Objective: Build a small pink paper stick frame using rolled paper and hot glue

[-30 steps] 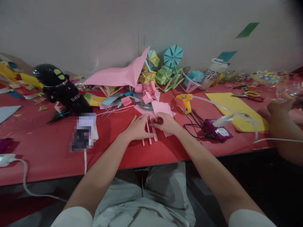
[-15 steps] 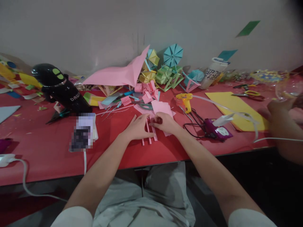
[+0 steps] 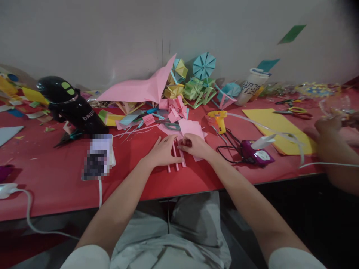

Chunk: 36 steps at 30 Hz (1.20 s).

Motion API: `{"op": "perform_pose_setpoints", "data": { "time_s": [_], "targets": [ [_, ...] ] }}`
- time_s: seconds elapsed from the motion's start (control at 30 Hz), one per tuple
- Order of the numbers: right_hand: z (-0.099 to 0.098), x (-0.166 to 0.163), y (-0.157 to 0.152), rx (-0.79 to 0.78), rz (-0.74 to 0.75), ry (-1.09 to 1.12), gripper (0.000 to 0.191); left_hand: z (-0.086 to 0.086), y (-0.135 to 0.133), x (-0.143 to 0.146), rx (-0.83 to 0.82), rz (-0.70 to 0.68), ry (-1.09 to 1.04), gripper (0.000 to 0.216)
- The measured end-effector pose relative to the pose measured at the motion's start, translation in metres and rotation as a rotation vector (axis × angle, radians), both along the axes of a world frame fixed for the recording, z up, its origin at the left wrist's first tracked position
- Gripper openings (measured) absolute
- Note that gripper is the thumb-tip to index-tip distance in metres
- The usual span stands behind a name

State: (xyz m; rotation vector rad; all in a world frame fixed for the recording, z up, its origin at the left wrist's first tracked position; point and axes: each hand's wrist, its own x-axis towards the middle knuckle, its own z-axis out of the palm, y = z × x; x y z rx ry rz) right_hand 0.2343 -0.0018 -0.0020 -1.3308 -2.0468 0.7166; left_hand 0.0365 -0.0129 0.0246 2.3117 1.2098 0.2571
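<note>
My left hand (image 3: pixel 163 151) lies flat on the red table (image 3: pixel 56 179), fingers stretched out, pressing on several folded pink paper strips (image 3: pixel 176 164). My right hand (image 3: pixel 195 145) is curled beside it, its fingers pinched on the upper end of the same strips. The two hands almost touch. Just behind them lies a stack of pink paper squares (image 3: pixel 192 127), with grey-handled scissors (image 3: pixel 171 126) to its left.
A yellow glue gun (image 3: pixel 219 119) and a purple glue gun (image 3: pixel 256 155) with cables lie to the right, by a yellow sheet (image 3: pixel 276 125). Another person's hand (image 3: pixel 327 130) is at the far right. A black bottle (image 3: pixel 71 106) and phone (image 3: pixel 98 157) sit left; origami lines the wall.
My hands have hardly moved on the pink strips. The other person's hand at the right has shifted slightly.
</note>
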Motion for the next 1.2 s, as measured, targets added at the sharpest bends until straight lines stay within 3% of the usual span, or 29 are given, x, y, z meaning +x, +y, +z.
{"op": "perform_pose_setpoints", "data": {
  "time_s": [1.2],
  "targets": [
    [0.0038, 0.0034, 0.0002, -0.07, 0.039, 0.045, 0.022, 0.0015, -0.0018, 0.0046, -0.009, -0.04, 0.048, 0.098]
  ]
}}
